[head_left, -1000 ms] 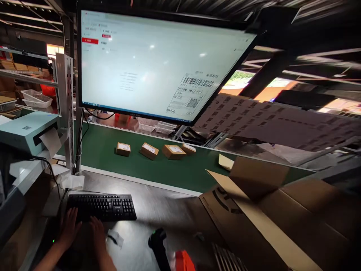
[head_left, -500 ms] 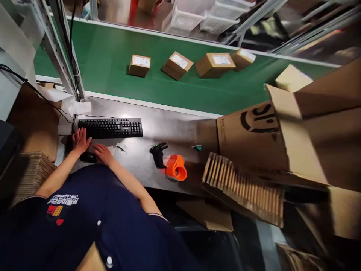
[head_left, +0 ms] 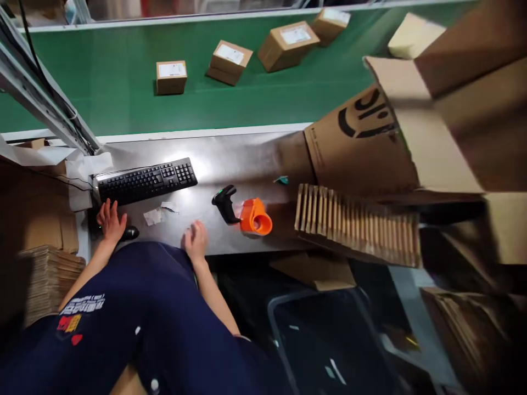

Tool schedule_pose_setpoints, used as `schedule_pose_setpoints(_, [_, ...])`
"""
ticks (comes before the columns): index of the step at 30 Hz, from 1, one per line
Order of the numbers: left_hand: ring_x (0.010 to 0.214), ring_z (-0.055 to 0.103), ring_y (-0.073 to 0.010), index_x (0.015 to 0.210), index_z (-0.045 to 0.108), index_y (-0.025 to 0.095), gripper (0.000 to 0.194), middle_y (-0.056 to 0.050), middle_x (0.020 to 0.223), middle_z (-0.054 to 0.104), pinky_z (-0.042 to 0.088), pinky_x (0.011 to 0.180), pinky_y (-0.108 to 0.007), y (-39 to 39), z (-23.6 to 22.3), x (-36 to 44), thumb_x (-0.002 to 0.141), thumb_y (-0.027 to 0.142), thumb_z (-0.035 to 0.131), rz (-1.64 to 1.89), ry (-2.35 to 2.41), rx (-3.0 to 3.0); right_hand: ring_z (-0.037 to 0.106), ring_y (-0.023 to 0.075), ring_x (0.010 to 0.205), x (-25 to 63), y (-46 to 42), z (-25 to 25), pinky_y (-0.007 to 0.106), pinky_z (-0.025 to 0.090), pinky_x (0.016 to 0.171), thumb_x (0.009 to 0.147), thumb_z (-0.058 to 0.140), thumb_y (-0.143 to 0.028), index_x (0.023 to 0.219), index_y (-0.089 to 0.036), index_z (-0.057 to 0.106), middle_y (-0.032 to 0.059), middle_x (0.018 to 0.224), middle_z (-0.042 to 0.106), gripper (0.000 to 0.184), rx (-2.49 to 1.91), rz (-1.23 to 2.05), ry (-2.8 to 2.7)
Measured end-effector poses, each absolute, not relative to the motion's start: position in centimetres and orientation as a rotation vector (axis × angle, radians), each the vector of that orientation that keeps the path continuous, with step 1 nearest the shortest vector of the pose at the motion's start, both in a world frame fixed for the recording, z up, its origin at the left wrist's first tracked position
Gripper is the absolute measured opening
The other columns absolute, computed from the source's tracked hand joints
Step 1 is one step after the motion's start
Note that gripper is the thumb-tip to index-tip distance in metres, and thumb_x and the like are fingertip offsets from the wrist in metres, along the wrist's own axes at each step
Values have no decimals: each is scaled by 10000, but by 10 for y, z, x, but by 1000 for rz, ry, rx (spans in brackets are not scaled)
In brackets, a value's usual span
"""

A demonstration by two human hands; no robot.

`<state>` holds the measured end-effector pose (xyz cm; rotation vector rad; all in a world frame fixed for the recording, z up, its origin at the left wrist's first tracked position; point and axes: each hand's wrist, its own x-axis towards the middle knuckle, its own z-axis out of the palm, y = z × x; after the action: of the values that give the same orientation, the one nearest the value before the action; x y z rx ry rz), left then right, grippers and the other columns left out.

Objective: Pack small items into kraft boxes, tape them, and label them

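By the desk's [head_left: 242, 159] near edge: my right hand [head_left: 196, 241] has moved right, away from the mouse [head_left: 130, 233].
Right grip: fingers look curled, but blur hides whether they are open or closed.
Left hand [head_left: 110, 220]: open, fingers spread, nothing gripped.
Keyboard [head_left: 146, 182]: just far of my left fingers.
Mouse: just right of my left hand.
Scanner [head_left: 224, 204]: right and far of my right hand, apart.
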<state>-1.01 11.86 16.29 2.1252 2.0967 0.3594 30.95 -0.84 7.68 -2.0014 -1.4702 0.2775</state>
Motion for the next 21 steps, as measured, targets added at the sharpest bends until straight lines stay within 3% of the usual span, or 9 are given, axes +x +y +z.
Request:
schedule_pose_setpoints(3, [1555,426,-389,1500,603,164,523,-195,1670,509,328,1290,-602,114,166,7,1036,393,532,286,1829,2300,572,380,1440,328,-62,53,648,486,1186,1044,430,-410,1387,-93,640,275,1467,658,511,-2152,210,-1322])
schedule_pose_setpoints(7, [1471,535,-348,1404,679,205,433,-155,1575,616,408,1264,-518,115,162,42,1001,342,602,92,1436,2350,599,376,1421,325,-69,34,637,469,1180,1022,428,-373,1315,-150,722,228,1449,693,471,-2233,132,-1306])
schedule_pose_setpoints(10, [1486,504,-377,1358,686,150,490,-201,1559,613,368,1291,-555,125,159,64,951,423,699,219,1414,2069,619,373,1393,323,-55,31,607,485,1148,991,436,-345,1296,-163,752,216,1433,709,475,-2210,98,-1333])
schedule_pose_setpoints(12, [1433,542,-365,1320,689,104,525,-226,1467,668,372,1283,-562,136,160,74,974,498,667,309,1408,1913,612,367,1398,323,-50,31,573,477,1152,975,436,-333,1288,-148,763,221,1431,710,489,-2183,105,-1345])
schedule_pose_setpoints(17, [1087,744,-294,1414,609,76,611,-220,1251,772,614,999,-505,149,174,87,1085,559,429,404,1317,1660,575,364,1442,321,-49,40,550,426,1196,965,445,-310,1311,-139,763,208,1492,678,499,-2165,242,-1329])
schedule_pose_setpoints(19, [1014,771,-268,1462,568,71,640,-224,1255,776,654,898,-460,145,184,90,1107,555,344,435,1260,1565,554,384,1462,321,-45,48,599,408,1216,957,483,-287,1359,-134,736,214,1531,654,499,-2153,325,-1329])
schedule_pose_setpoints(21, [989,782,-240,1429,591,67,602,-219,1271,772,661,863,-405,139,196,92,1100,528,385,508,1195,1358,515,402,1497,322,-37,61,643,379,1233,951,503,-235,1389,-105,712,245,1566,617,502,-2142,419,-1329])
